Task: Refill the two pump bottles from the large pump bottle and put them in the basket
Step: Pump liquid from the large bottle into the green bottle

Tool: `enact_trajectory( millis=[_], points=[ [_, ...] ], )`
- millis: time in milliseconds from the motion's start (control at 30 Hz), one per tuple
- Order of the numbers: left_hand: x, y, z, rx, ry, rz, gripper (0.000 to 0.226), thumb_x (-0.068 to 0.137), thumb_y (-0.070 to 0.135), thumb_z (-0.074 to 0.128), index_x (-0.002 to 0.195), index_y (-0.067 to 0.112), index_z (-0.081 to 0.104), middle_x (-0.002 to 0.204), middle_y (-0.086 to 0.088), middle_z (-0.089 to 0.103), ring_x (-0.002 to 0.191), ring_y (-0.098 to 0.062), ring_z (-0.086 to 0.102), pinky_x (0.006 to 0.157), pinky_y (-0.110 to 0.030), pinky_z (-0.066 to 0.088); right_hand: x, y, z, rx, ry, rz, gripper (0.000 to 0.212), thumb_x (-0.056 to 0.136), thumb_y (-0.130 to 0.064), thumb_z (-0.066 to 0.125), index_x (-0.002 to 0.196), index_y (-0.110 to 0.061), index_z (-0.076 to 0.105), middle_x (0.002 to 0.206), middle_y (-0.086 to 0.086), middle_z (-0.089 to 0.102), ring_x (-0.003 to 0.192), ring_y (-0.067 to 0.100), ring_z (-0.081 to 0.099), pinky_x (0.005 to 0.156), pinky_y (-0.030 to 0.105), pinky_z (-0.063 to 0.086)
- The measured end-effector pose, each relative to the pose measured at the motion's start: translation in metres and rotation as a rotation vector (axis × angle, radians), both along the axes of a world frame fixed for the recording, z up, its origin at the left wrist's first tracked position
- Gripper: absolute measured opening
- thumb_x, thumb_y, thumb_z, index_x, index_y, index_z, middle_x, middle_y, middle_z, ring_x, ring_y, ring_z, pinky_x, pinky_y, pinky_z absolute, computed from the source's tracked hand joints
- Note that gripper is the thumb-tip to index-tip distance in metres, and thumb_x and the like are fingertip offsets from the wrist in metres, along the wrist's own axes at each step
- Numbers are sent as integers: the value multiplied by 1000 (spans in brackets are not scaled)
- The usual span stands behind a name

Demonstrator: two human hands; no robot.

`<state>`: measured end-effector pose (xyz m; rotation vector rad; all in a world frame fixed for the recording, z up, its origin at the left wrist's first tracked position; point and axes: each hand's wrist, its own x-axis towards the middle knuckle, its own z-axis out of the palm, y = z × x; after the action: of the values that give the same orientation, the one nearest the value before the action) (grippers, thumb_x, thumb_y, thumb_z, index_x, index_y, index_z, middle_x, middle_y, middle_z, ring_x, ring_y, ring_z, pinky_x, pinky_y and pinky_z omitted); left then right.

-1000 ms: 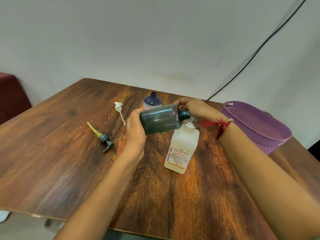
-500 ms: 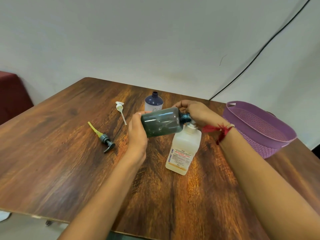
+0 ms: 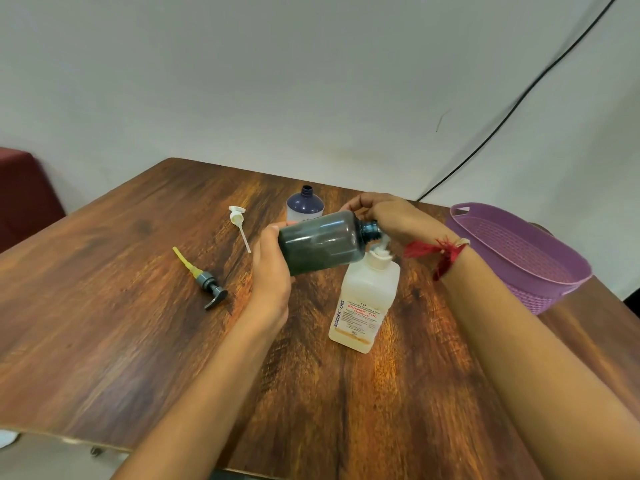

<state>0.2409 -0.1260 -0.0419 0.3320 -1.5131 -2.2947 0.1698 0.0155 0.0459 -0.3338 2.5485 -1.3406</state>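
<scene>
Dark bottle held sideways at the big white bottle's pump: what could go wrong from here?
1. The dark bottle has a narrow mouth by the spout of the large pump bottle; a squirt could miss onto the table.
2. The large pump bottle stands free, only the right hand over its pump; an off-centre press might tip it.
3. The left hand has its grip near the uncapped blue bottle behind; a nudge could topple it.

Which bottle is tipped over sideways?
The dark grey bottle, held sideways in the left hand. The white pump bottle and the small blue bottle both stand upright.
</scene>
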Motion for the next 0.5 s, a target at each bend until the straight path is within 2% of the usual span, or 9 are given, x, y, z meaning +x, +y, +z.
enact_trajectory(
  millis=[67,100,200,267,333,400,433,500],
  points=[
    [-1,0,0,-7,8,7,36,99,37,30,93,27,64,123,-11,53,110,-22,54,84,-38,51,1,2,-1,-13,-1,11,38,94,3,37,82,-21,64,107,9,62,81,24,61,63,28,56],
    [-1,0,-1,-20,6,11,37,98,37,30,93,27,65,123,-11,54,110,-22,54,84,-39,51,2,3,-4,-47,-15,13,38,93,3,37,81,-20,64,105,12,62,75,22,59,59,25,53],
    [1,0,-3,-47,4,3,37,97,38,30,92,28,66,119,-9,56,106,-19,56,84,-38,51,6,5,-10,-118,-52,-15,36,92,6,37,84,-14,66,113,24,61,85,32,54,84,46,48],
    [0,-1,-2,-44,6,-2,37,97,37,30,92,28,66,117,-9,58,105,-19,56,83,-37,50,5,3,-6,-103,-55,-12,33,94,3,37,85,-13,64,114,22,60,91,33,55,94,50,46],
    [-1,-2,1,-45,13,-3,37,98,37,30,90,29,66,115,-8,59,105,-19,57,84,-37,50,2,0,-1,-86,-53,7,33,94,3,37,85,-14,63,111,14,59,96,28,56,93,43,49],
    [-3,-3,1,-56,24,9,38,98,37,30,90,29,66,112,-7,61,102,-18,57,84,-37,50,1,0,-1,-70,-50,10,34,95,2,36,85,-16,63,108,13,60,86,27,57,78,34,53],
    [-3,-3,1,-61,27,13,38,98,37,29,90,28,66,111,-6,61,101,-16,58,82,-36,50,2,0,-3,-63,-46,4,35,95,1,35,84,-16,63,107,16,61,79,29,55,72,33,51],
    [-3,-3,-1,-59,22,9,38,98,36,29,92,25,65,111,-8,61,100,-16,58,80,-34,50,5,0,-7,-65,-45,-27,36,95,2,33,83,-15,64,108,23,61,80,31,50,72,37,44]
  ],
)
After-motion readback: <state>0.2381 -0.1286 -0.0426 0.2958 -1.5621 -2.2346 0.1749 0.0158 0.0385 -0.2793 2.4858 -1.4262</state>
